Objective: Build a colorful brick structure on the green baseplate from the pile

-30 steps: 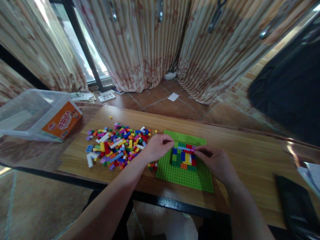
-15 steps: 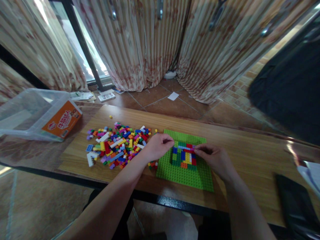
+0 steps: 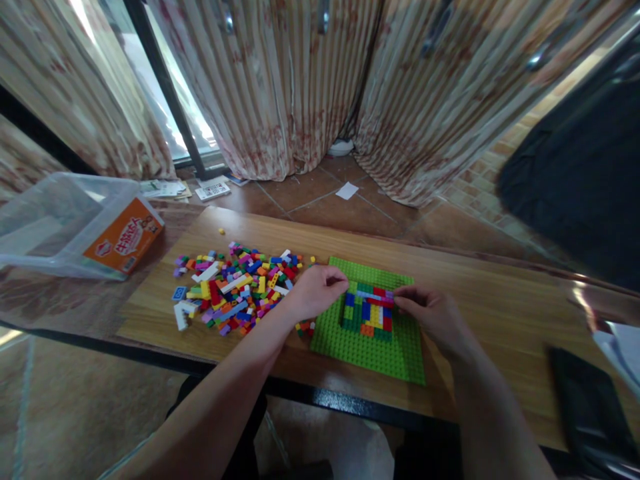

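Note:
A green baseplate lies on the wooden table, carrying a small build of coloured bricks. My left hand rests with curled fingers on the plate's left part, fingertips at the left end of the build's top row. My right hand pinches the right end of a thin lilac and red strip lying along the build's top. A pile of loose coloured bricks spreads out to the left of the plate.
A clear plastic tub with an orange label stands at the far left. A dark flat object and white papers lie at the table's right end. Beyond the table are tiled floor and striped curtains.
Both hands stay at the build's top row; the right hand has shifted slightly up and right. The view has drifted a little.

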